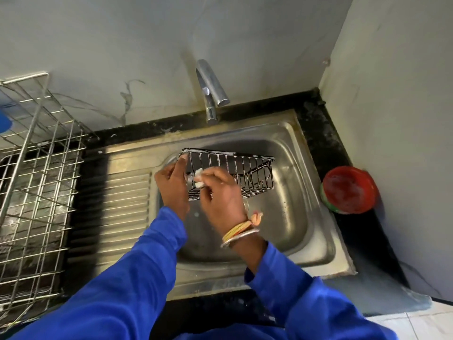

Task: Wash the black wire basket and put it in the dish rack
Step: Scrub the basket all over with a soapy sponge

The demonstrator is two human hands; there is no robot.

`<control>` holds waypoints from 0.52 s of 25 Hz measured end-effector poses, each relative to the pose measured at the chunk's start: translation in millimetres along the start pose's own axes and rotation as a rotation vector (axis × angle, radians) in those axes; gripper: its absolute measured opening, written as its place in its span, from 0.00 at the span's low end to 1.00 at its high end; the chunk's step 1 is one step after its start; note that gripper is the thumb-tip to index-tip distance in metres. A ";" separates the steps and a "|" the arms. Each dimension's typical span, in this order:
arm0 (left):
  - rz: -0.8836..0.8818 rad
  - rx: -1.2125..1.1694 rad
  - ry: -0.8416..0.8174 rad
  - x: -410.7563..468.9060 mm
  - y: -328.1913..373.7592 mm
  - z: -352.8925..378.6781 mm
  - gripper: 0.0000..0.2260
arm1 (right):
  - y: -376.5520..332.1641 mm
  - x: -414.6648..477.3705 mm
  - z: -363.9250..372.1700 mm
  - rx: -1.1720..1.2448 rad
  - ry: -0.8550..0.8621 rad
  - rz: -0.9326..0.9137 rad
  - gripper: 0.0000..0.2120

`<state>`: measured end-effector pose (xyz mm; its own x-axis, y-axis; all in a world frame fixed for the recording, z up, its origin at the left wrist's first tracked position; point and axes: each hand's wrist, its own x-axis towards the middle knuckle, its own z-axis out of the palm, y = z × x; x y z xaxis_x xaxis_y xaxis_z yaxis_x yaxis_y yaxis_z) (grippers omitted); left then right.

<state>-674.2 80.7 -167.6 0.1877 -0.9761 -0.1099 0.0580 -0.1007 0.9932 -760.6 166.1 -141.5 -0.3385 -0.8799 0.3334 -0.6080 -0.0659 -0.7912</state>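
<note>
While the head camera looked down over the steel sink (316, 246), the black wire basket (247, 168) was held in the air above the basin, tilted so that one long side faced the person, with white suds streaked along its top rim and bars. The left hand (171, 186) gripped the basket's left end, fingers curled round the end wires and thumb up against the corner. The right hand (221, 196) pinched a small white, foamy scrubber (199, 179) in bent fingers and pressed it to the near side of the basket, just beside the left hand. Bangles and a yellow thread band (239, 233) sat on the right wrist, and both arms wore blue sleeves (137, 278).

A chrome tap (212, 90) stood at the back edge of the sink; whether water ran from it could not be told. The ribbed drainboard (122, 204) lay left of the basin. The steel dish rack (36, 182) stood further left on the black counter (326, 148), well apart from the basket. A red bowl (349, 190) sat on the counter right of the sink, near the wall.
</note>
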 end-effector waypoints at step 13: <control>-0.033 -0.047 0.017 -9.1 1.3 -14.6 0.22 | 38.2 18.1 -26.0 0.040 0.178 0.355 0.06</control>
<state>-661.5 92.3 -165.8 0.2015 -0.9689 -0.1439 0.1105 -0.1235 0.9862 -808.7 159.9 -152.4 -0.6438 -0.7563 0.1162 -0.4034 0.2064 -0.8914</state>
